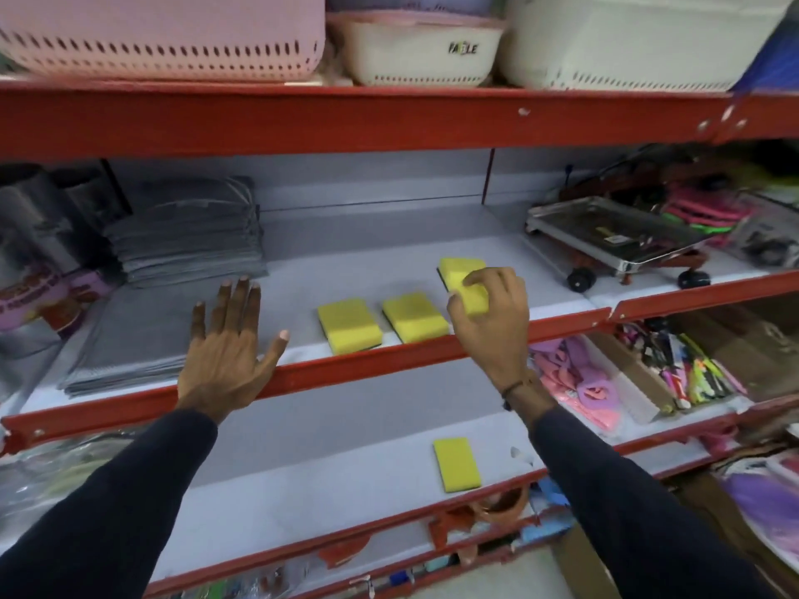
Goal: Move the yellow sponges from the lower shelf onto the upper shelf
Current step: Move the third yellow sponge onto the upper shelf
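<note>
Two yellow sponges with dark undersides lie side by side near the front edge of the upper shelf (380, 257): one on the left (348, 325), one on the right (414, 317). My right hand (490, 319) grips a third yellow sponge (460, 278) just right of them, tilted and held over the upper shelf. One more yellow sponge (457, 464) lies flat on the lower shelf (324, 477). My left hand (229, 345) hovers with fingers spread over the upper shelf's red front rail, holding nothing.
Stacked grey mats (186, 244) fill the upper shelf's left side; a metal tray on wheels (614, 237) stands at its right. Plastic baskets (415, 49) sit on the top shelf. Pink and purple goods and pens (687, 373) crowd the right of the lower shelf.
</note>
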A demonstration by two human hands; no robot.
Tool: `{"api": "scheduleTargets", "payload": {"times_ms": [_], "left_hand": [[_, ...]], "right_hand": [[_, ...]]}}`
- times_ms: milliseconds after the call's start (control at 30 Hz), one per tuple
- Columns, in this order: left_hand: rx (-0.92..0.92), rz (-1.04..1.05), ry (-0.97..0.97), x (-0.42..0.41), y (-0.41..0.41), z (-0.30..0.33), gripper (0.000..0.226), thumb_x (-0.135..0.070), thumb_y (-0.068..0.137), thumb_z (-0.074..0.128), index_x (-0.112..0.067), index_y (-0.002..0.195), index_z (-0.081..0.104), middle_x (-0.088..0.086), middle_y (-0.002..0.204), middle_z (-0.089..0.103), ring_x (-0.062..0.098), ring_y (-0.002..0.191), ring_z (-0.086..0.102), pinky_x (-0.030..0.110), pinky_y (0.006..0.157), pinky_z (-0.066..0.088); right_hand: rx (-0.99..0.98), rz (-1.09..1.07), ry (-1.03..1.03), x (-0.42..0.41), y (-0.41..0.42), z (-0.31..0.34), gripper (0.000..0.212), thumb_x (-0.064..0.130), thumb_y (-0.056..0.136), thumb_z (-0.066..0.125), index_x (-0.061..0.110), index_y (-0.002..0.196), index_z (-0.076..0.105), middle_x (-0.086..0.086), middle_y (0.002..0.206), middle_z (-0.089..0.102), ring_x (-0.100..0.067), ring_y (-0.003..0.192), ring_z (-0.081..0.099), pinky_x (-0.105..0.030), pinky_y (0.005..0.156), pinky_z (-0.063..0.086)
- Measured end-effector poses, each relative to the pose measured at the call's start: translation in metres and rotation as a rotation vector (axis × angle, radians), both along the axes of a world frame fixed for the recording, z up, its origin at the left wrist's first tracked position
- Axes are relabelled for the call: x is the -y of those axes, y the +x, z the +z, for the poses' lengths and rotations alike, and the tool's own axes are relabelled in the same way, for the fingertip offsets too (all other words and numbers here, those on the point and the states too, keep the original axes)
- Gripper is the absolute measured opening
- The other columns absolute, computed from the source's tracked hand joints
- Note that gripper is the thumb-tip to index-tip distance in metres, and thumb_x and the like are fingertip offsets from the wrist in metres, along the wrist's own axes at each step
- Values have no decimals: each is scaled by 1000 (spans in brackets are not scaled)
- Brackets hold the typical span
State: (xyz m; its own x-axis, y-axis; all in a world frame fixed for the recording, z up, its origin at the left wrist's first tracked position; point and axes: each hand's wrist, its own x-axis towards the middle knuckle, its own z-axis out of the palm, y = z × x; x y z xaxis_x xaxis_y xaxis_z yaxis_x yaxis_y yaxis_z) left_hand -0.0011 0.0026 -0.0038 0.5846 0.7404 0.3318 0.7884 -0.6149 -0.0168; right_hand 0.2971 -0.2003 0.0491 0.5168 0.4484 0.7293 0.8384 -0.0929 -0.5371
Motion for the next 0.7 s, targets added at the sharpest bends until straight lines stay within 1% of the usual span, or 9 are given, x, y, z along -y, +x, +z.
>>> {"api": "scheduleTargets", "payload": {"times_ms": [100,167,267,333,400,467,533,600,700], "left_hand": [[17,-3,7,-2,0,-3,93,-72,98,3,-9,166,8,9,177,0,30,162,2,61,128,6],[23,-6,12,-5,0,-4,92,-72,98,4,-10,167,5,8,177,-4,29,162,-1,60,128,4],[31,-7,26,-6,0,-7,92,-72,98,4,-11,167,5,8,177,-4,30,162,0,59,129,3],[42,-13,33,-6,1,-8,93,-72,97,4,-11,166,8,9,177,2,32,161,4,58,129,2],[53,-14,41,-7,2,-7,93,-72,97,5,-10,166,10,10,176,6,33,161,5,57,128,1],[77,-15,48,-9,1,-8,91,-71,97,9,-12,166,10,10,176,7,33,161,5,57,127,0],[96,-15,46,-12,0,-11,88,-68,98,14,-13,166,8,10,176,7,33,161,5,57,126,0],[96,-6,37,-13,1,-11,87,-67,98,17,-14,166,7,10,176,6,33,161,4,56,127,0],[84,1,31,-14,2,-13,85,-67,98,16,-18,166,2,6,177,2,30,162,0,53,128,-3]], "right_hand": [[-137,-47,-448,-26,37,-15,22,30,80,68,12,93,67,-12,99,66,-35,98,61,-40,84,52],[-134,-54,-499,-29,40,-24,25,36,81,62,14,90,71,-12,98,68,-35,97,63,-41,82,54],[-40,-165,-95,-15,28,-29,9,24,82,66,15,80,66,-5,86,68,-25,85,60,-39,76,46],[-20,-244,157,4,21,-43,13,19,82,69,14,74,60,-2,77,63,-23,77,54,-38,73,39],[-96,-222,138,19,15,-86,18,21,84,68,14,74,55,0,73,57,-24,74,52,-39,71,40],[-249,-225,-120,26,11,-152,22,33,82,68,15,85,54,-3,82,59,-29,81,56,-45,73,46],[-405,-226,-607,30,7,-218,49,51,76,68,17,108,54,-9,105,62,-35,103,58,-49,84,50],[-427,-141,-1060,32,-1,-263,77,52,74,70,14,134,41,-16,127,55,-38,120,50,-49,97,47],[-371,-21,-1159,30,-18,-275,72,35,77,68,11,138,37,-17,131,52,-38,119,49,-46,97,47]]}}
